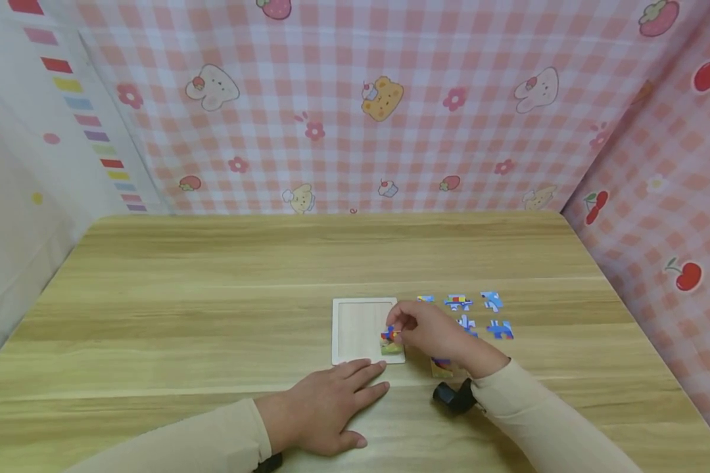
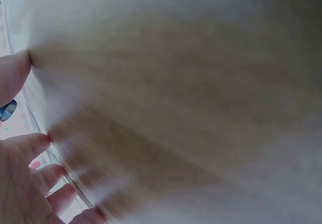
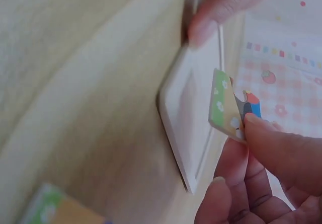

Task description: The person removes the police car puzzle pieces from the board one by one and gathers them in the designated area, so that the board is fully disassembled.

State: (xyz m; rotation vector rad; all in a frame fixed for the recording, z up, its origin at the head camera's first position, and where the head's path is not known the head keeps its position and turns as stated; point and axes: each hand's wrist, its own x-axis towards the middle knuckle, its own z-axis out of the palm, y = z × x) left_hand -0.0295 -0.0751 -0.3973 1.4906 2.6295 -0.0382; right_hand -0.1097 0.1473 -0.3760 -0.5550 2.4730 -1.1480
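My right hand [image 1: 434, 334] pinches a jigsaw puzzle piece [image 3: 221, 103] between thumb and fingers. The piece has a green edge with white flowers, a tan band and a red-and-blue part. It is held tilted over the lower right corner of a square, light wooden puzzle tray [image 1: 335, 332], which looks bare inside elsewhere. My left hand [image 1: 325, 408] lies palm down with fingers spread, its foremost fingertips touching the tray's near edge. The left wrist view shows mostly blurred tabletop, with the left fingertips [image 2: 43, 142] at its left side.
Several loose puzzle pieces, such as a blue one [image 1: 491, 301] and another [image 1: 500, 330], lie right of the tray. A tan-and-dark piece [image 1: 442, 368] is partly hidden near my right wrist. A black wrist camera [image 1: 452, 397] hangs under that wrist. Patterned curtains [image 1: 331, 157] border the wooden table [image 1: 183, 295].
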